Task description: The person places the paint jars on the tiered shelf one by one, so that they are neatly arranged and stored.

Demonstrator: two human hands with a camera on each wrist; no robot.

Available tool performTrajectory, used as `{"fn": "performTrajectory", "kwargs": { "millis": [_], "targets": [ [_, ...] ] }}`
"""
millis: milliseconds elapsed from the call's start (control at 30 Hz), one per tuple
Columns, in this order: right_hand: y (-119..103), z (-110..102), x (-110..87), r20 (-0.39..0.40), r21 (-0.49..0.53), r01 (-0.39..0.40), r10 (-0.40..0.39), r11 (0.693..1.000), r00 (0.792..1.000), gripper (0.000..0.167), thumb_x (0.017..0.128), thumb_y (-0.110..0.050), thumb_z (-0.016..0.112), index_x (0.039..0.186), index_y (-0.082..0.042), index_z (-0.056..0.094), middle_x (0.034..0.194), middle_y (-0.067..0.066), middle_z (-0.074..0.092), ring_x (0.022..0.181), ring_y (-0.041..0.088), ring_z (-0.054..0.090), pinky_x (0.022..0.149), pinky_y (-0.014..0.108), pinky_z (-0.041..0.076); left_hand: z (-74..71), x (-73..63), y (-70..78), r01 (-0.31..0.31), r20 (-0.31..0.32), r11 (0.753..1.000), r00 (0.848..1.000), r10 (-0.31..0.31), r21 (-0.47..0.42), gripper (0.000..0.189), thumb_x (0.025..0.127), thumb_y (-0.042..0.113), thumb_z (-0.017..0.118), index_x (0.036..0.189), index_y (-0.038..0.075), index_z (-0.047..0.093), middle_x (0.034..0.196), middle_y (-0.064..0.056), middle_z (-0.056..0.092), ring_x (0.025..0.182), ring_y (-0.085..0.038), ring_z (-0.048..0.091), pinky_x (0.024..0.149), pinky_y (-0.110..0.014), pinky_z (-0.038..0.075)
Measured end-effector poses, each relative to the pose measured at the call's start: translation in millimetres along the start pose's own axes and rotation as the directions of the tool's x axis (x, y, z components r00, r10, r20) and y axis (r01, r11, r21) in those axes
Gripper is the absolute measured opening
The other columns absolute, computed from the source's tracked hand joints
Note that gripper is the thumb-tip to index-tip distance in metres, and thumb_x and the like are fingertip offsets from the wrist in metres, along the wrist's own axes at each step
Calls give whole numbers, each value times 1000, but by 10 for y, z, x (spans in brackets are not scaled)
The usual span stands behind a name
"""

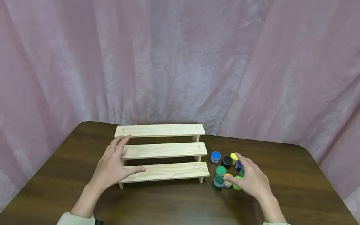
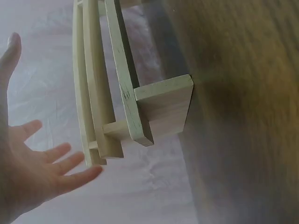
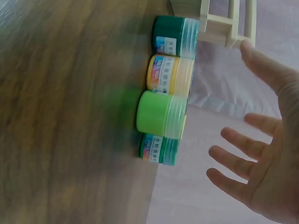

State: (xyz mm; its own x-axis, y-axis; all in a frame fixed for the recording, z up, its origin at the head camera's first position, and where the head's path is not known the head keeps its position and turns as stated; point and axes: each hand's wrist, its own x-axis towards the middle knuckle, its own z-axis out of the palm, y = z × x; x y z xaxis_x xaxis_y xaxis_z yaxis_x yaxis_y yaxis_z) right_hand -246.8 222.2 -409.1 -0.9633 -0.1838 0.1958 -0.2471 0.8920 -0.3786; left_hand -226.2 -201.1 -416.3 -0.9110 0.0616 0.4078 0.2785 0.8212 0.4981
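Table [image 1: 162, 214]: dark brown, wood-grained, far corners rounded, under both my hands. Standing on it:

Stand [image 1: 162, 151], one: pale wood, three stepped boards, left end beside my left hand [image 1: 109, 166], right end angled away from me.

Jars [image 1: 218, 182], nine: lidded, upright, clustered at my right hand [image 1: 255, 180]. Blue jar [image 1: 215, 157], on the side toward my left hand; black jar [image 1: 227, 161] next to it; yellow jar [image 1: 233, 157], just past my right fingertips; purple jar [image 1: 238, 166] and green jar [image 1: 241, 172], partly hidden by my right fingers; mid-green jar [image 1: 221, 171], left of my right thumb; dark green jar [image 3: 169, 37], nearer me; yellow-orange jar [image 3: 161, 74] and light green jar [image 3: 154, 113], near my right thumb.
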Motion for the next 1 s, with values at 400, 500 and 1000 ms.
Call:
{"fn": "performTrajectory", "kwargs": {
  "millis": [400, 500, 1000],
  "targets": [
    [106, 101, -69, 24, 117, -80, 78, 990, 997, 77, 82, -39, 77, 142, -2, 45, 132, 23, 53, 113, 40, 58, 85, 57, 49, -35, -21, -120, 77, -11, 927, 996, -87, -367, 87, 74, 29, 86, 144, 10, 39, 139, -18, 39, 125, -36, 39, 99, -55, 38],
    [129, 104, -81, 15, 143, -76, 75, 987, 997, 73, 83, -36, 76, 140, 0, 47, 129, 24, 54, 110, 40, 59, 84, 55, 49, -41, -3, -152, 110, -16, 907, 992, -128, -406, 83, 76, 25, 84, 143, 7, 40, 137, -20, 41, 124, -34, 40, 102, -52, 36],
    [238, 267, -133, -30, 293, -96, 110, 951, 994, 65, 84, -26, 76, 135, 5, 49, 121, 25, 58, 106, 40, 63, 89, 52, 50, -54, -24, -396, 240, 51, 868, 969, -242, -434, 83, 78, 23, 82, 146, 8, 37, 144, -17, 38, 128, -30, 38, 98, -41, 35]
  ]
}}
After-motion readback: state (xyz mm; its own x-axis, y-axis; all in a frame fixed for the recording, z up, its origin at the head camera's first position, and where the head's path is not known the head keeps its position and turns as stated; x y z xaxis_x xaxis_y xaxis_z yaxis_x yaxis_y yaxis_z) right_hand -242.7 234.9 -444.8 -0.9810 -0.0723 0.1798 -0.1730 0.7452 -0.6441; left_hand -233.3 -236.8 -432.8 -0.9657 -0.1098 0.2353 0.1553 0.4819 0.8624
